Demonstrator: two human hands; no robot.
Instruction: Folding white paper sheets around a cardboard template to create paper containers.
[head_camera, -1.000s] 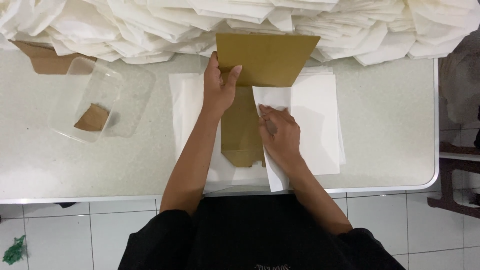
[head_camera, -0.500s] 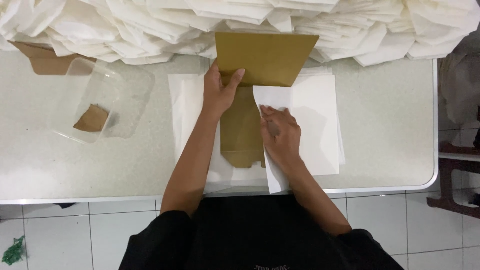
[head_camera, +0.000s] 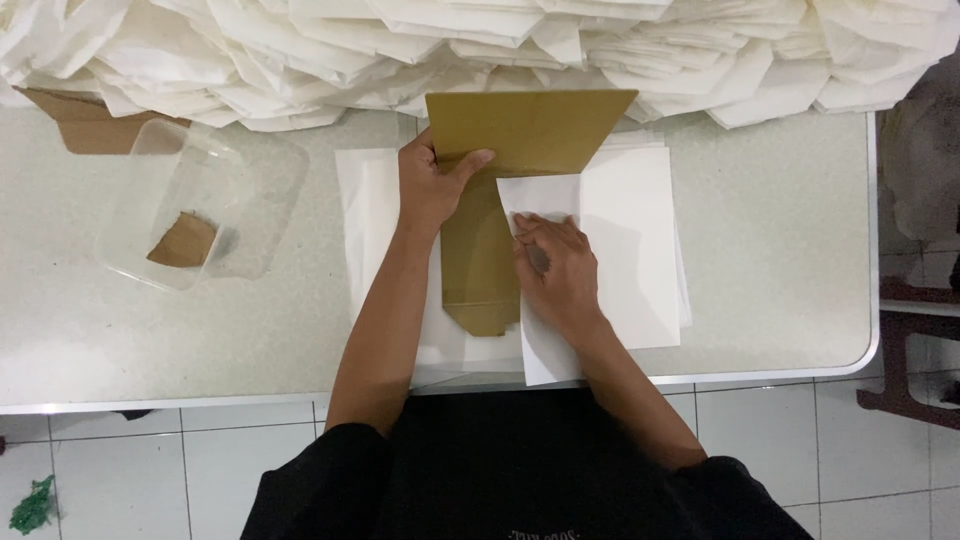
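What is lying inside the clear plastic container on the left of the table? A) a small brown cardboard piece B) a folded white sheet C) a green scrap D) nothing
A: a small brown cardboard piece lies on the bottom of the clear plastic container, with no white sheet in it.
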